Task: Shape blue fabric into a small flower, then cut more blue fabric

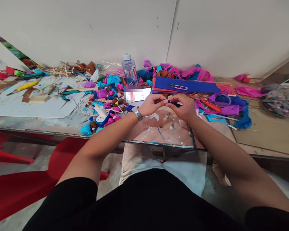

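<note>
My left hand (154, 104) and my right hand (185, 107) meet above the table, fingertips pinched close together. Between them is a small dark blue crumpled piece (175, 103), perhaps crepe paper; my fingers cover most of it. Just behind my hands lie flat blue sheets (195, 86) over orange ones, with thread snips (178, 87) on top. A lit phone (142, 95) rests beyond my left hand. Pink, blue, purple and brown crumpled paper pieces (114, 80) are heaped to the left of it. A roll of tape (222, 100) sits right of my right hand among purple and blue strips.
A clear plastic bottle (129, 71) stands near the wall. Left of my forearm are a power strip (102, 119) and white cables. Farther left lie a yellow-handled tool (27, 85), green-handled pliers (69, 93) and wood sticks (64, 69). Red chairs (62, 157) stand below the table edge.
</note>
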`<state>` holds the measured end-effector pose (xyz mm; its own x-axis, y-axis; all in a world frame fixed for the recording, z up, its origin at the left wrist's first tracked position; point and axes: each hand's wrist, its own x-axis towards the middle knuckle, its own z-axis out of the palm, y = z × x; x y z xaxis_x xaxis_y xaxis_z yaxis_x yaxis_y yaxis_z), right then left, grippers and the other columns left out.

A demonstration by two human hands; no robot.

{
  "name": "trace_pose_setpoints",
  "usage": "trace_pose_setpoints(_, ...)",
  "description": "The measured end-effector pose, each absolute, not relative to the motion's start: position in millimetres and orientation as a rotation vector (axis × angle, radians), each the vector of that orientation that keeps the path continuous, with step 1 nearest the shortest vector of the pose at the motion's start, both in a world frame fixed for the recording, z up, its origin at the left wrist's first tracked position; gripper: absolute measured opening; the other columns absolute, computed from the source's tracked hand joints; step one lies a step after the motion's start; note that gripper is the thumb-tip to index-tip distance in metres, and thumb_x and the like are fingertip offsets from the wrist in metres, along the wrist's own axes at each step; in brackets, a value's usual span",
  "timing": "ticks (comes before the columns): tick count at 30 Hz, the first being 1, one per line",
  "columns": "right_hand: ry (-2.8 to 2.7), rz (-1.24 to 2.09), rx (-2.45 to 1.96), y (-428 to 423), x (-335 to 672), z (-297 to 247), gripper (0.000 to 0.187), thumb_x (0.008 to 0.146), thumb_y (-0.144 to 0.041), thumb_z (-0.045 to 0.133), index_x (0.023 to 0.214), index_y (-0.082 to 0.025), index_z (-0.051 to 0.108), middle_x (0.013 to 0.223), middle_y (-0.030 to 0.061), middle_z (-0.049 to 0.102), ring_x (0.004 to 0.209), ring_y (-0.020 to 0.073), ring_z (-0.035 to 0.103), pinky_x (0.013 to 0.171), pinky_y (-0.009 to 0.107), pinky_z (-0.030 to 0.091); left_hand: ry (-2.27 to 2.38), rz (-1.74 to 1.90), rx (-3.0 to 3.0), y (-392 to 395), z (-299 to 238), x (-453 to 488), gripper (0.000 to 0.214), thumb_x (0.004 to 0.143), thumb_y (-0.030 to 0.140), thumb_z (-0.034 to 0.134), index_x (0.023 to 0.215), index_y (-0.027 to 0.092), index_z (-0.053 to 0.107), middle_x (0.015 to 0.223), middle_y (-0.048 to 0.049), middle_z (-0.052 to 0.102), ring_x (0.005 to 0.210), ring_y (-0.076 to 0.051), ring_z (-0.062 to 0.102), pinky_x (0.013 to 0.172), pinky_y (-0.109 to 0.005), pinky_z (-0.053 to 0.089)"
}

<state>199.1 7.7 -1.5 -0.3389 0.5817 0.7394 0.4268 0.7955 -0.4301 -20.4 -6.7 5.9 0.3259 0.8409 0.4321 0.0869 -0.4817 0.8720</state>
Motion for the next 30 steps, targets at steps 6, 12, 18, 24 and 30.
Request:
trace_pose_setpoints(6,-1.978,0.216,-0.760,7.4,197.8,-3.2,0.046,0.087,-0.072,0.077,0.095,-0.026,0.076,0.091,0.0051,0.081,0.083,0.0259,0.074,0.080,0.042,0.058,0.788,1.144,1.826,-7.5,8.0,-20.6,0.062,0.083,0.077,0.075,0.086,0.015,0.074,0.078,-0.0045,0.070,0.070,-0.012,0.057,0.069,-0.029,0.046)
trace_pose_setpoints(12,-1.947,0.262,-0.762,2.8,196.6,-0.9,0.045,0.089,-0.065,0.078,0.112,-0.027,0.075,0.101,0.0051,0.082,0.087,0.0257,0.076,0.082,0.041,0.061,0.787,1.219,1.759,-6.8,8.1,-20.8,0.060,0.086,0.076,0.073,0.088,0.016,0.072,0.078,-0.0035,0.067,0.070,-0.012,0.059,0.070,-0.028,0.049)
trace_pose_setpoints(18,-1.961,0.202,-0.738,1.4,197.2,0.7,0.029,0.098,-0.053,0.069,0.105,-0.027,0.077,0.103,0.0058,0.082,0.094,0.0279,0.077,0.088,0.046,0.062,0.797,1.243,1.697,-5.0,7.6,-23.4,0.059,0.087,0.075,0.073,0.095,0.017,0.071,0.080,-0.0035,0.069,0.072,-0.013,0.063,0.071,-0.028,0.051)
trace_pose_setpoints(24,-1.986,0.182,-0.720,0.5,197.2,3.9,0.026,0.097,-0.052,0.071,0.103,-0.027,0.076,0.099,0.0054,0.081,0.090,0.0270,0.076,0.085,0.045,0.060,0.787,1.244,1.695,-4.7,5.9,-23.0,0.059,0.088,0.075,0.072,0.095,0.016,0.071,0.078,-0.0035,0.069,0.072,-0.012,0.062,0.071,-0.028,0.051)
trace_pose_setpoints(30,-2.022,0.138,-0.674,2.8,197.0,3.9,0.024,0.104,-0.049,0.062,0.100,-0.027,0.073,0.096,0.0052,0.079,0.091,0.0261,0.074,0.084,0.043,0.057,0.766,1.261,1.687,-4.9,5.9,-21.9,0.057,0.087,0.072,0.075,0.096,0.017,0.072,0.080,-0.0027,0.069,0.071,-0.012,0.062,0.070,-0.026,0.051)
